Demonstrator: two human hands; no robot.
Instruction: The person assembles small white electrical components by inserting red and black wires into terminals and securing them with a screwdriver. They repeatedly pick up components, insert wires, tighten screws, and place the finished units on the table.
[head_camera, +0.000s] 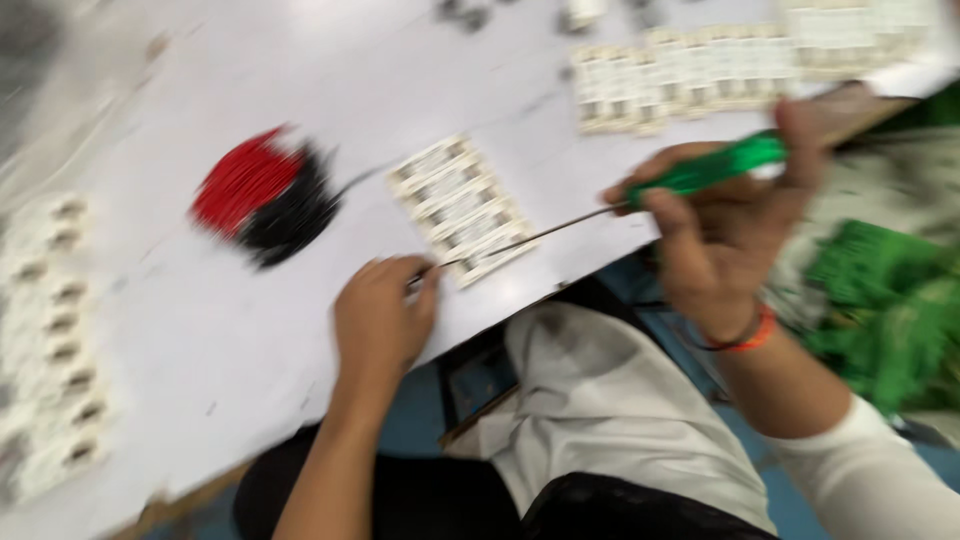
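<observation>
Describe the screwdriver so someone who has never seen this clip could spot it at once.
Start at the white table and look to its near edge, where the right hand is raised. The screwdriver is gripped in that hand, its thin metal shaft slanting down toward the left hand and a small block of white parts. Its clear green handle sets it apart.

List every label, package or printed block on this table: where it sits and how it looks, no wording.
Block of small white labelled parts: table centre, by the left hand; white rectangles with dark marks, too blurred for detail.
Long row of similar white pieces: far edge, upper right; pale with dark patches.
Column of white pieces: left edge of the table; white with dark slots.
No screens or signs in view.
</observation>
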